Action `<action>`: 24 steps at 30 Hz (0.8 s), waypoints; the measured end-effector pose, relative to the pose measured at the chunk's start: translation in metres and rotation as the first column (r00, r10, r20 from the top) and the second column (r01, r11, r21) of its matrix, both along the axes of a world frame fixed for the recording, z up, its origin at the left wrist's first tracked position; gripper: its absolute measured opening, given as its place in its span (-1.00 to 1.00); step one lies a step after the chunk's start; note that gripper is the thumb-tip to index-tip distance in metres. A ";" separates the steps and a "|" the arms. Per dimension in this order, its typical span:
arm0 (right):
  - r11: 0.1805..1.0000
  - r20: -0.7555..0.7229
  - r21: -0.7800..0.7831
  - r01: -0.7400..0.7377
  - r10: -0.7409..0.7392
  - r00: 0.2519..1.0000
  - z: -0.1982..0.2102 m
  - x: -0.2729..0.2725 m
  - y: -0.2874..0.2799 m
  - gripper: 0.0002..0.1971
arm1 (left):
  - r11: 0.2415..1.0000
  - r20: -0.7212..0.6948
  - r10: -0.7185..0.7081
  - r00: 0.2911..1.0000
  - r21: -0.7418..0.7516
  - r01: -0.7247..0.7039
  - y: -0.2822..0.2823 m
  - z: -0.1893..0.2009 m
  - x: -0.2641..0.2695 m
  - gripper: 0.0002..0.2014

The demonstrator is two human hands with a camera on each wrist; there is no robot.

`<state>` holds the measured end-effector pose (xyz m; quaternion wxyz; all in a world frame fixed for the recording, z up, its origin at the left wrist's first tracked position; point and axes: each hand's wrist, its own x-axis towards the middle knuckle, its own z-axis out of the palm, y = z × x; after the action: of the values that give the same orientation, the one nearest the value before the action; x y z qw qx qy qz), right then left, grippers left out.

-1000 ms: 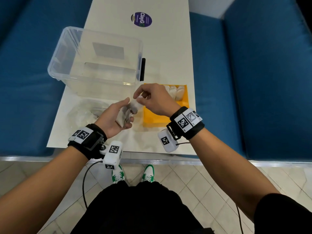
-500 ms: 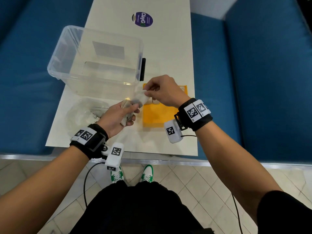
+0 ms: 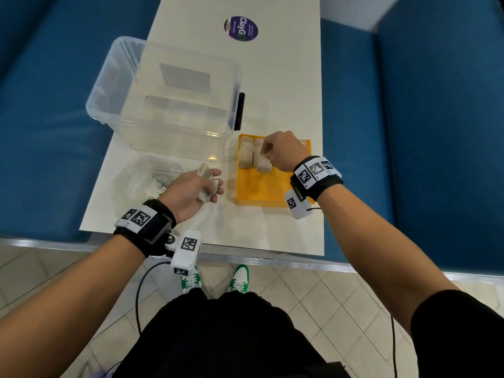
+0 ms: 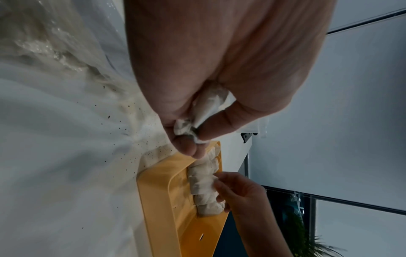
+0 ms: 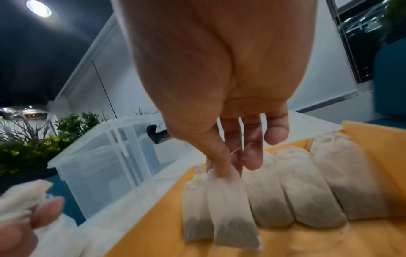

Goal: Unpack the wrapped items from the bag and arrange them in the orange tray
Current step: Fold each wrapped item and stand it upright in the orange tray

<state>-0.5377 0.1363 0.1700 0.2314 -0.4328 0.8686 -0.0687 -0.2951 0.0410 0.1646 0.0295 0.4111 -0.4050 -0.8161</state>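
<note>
The orange tray [image 3: 261,190] lies on the white table, with several wrapped tea bags [image 3: 246,156] in a row at its far end. My right hand [image 3: 266,151] is over that row and pinches the top of one tea bag [image 5: 232,208] between thumb and forefinger. This bag hangs upright with its lower end on the tray floor [image 5: 285,243], beside the leftmost bag. To the left of the tray, my left hand [image 3: 212,184] grips a small bunch of wrapped tea bags [image 4: 202,111]. The crumpled clear bag [image 3: 141,184] lies on the table behind the left hand.
A large clear plastic bin [image 3: 169,99] with a black latch stands just beyond the tray and the bag. A purple sticker [image 3: 241,28] marks the far end of the table. Blue cushions flank the table on both sides. The table's near edge is close to my wrists.
My right hand drew one tea bag from the bunch in my left hand and carried it right and away into the tray. The left hand stayed put, still holding the rest.
</note>
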 end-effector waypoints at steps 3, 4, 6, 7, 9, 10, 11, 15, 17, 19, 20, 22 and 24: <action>1.000 -0.036 0.026 -0.005 0.006 0.999 -0.008 0.002 -0.005 -0.75 | 1.000 -0.031 -0.015 0.999 0.005 0.015 -0.002 -0.003 0.002 -0.65; 1.000 -0.043 0.022 0.000 0.001 0.999 -0.010 0.003 -0.006 -0.75 | 1.000 -0.048 -0.016 0.999 0.019 0.017 -0.002 -0.003 0.002 -0.65; 1.000 -0.059 0.008 0.023 -0.022 0.998 -0.013 0.003 -0.008 -0.76 | 0.999 -0.075 -0.016 0.997 0.049 0.019 -0.003 -0.004 0.003 -0.64; 0.999 -0.067 -0.002 0.035 -0.036 0.997 -0.014 0.003 -0.009 -0.77 | 0.998 -0.082 -0.017 0.997 0.057 0.022 -0.004 -0.004 0.004 -0.63; 0.999 -0.085 -0.025 0.046 -0.048 0.995 -0.016 0.002 -0.011 -0.79 | 0.998 -0.085 -0.026 0.996 0.058 0.031 -0.005 -0.003 0.004 -0.64; 0.998 -0.095 -0.038 0.045 -0.049 0.994 -0.016 0.002 -0.011 -0.79 | 0.998 -0.081 -0.031 0.996 0.055 0.035 -0.006 -0.003 0.004 -0.64; 0.998 -0.099 -0.050 0.047 -0.052 0.994 -0.017 0.002 -0.012 -0.79 | 0.998 -0.075 -0.035 0.997 0.053 0.039 -0.007 -0.003 0.005 -0.64; 0.991 -0.057 -0.102 0.081 -0.087 0.995 -0.017 0.000 -0.014 -0.76 | 0.997 -0.077 -0.033 0.996 0.064 0.038 -0.009 -0.002 0.004 -0.64; 0.990 -0.045 -0.110 0.090 -0.096 0.994 -0.016 -0.001 -0.014 -0.76 | 0.997 -0.076 -0.029 0.997 0.066 0.034 -0.009 -0.002 0.002 -0.65; 0.991 -0.056 -0.104 0.088 -0.094 0.994 -0.017 -0.001 -0.015 -0.77 | 0.997 -0.070 -0.032 0.997 0.064 0.036 -0.009 -0.001 0.002 -0.65; 0.992 -0.066 -0.092 0.083 -0.089 0.994 -0.017 0.000 -0.015 -0.78 | 0.997 -0.066 -0.033 0.997 0.063 0.037 -0.009 -0.001 0.002 -0.65; 0.996 -0.094 -0.066 0.063 -0.069 0.993 -0.019 0.001 -0.015 -0.79 | 0.997 -0.064 -0.038 0.997 0.064 0.042 -0.010 -0.001 0.002 -0.65; 0.997 -0.114 -0.050 0.050 -0.056 0.992 -0.021 0.001 -0.014 -0.79 | 0.996 -0.067 -0.038 0.997 0.072 0.043 -0.011 0.000 0.001 -0.65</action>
<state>-0.5364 0.1225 0.1495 0.1688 -0.4181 0.8898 -0.0702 -0.2937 0.0304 0.1642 0.0109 0.3767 -0.3819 -0.8439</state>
